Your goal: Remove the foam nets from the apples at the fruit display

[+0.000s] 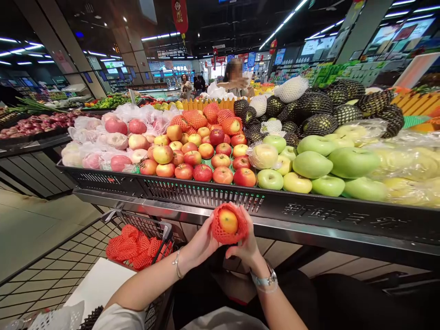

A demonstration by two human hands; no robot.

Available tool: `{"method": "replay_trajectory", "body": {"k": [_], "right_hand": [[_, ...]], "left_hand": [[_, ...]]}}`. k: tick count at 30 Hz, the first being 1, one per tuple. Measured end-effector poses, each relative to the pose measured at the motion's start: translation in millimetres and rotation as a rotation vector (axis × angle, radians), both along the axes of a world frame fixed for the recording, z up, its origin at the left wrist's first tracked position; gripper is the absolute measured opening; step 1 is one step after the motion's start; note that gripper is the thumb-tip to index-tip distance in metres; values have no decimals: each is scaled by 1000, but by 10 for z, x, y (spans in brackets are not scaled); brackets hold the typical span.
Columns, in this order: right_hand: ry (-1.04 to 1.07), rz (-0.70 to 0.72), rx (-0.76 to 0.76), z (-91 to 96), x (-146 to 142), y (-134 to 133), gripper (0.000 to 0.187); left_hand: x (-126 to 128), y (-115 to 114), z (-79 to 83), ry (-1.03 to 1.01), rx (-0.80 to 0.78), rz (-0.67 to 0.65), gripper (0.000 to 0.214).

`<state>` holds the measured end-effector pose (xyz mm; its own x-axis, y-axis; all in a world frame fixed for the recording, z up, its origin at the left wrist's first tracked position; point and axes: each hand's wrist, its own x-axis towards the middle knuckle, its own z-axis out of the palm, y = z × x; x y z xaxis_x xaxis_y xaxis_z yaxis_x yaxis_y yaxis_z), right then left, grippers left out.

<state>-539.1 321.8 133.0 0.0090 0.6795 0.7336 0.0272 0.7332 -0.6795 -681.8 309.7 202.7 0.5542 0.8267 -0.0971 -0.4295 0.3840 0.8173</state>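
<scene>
Between my two hands is an apple (228,221) in a red foam net (220,234), its yellow-orange top showing through the opening. My left hand (205,240) cups the net from the left side. On the right, my right hand (248,240) has its fingers along the net, with the thumb bent below it. Both hands are just in front of the display's metal edge (192,214). Beyond them, bare red-yellow apples (222,175) sit in a black crate (165,189), with several netted apples (195,121) piled behind.
A cart (51,250) at left holds a basket of red foam nets (137,247) and a white board (103,282). Bagged apples (118,140) lie left on the display; green apples (312,164) and dark-netted melons (318,107) lie right. A person (235,80) stands behind the display.
</scene>
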Motion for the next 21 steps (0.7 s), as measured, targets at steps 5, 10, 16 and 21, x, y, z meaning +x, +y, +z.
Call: {"method": "replay_trajectory", "body": {"k": [5,10,16,21], "right_hand": [[74,-150,-52,-97,-139,57,95],[98,-46,-69,-85,-121,49,104],[61,-117,25,-142,-10,-63,80],[85,-115,47,-96,56,-152,79]], "left_hand": [[21,59,-198,122,131,69,56],[-45,89,-315,292,280,95,69],[-84,-11,-169,391,441,2,71],[-56,-29,-59,291,314,-160,75]]}}
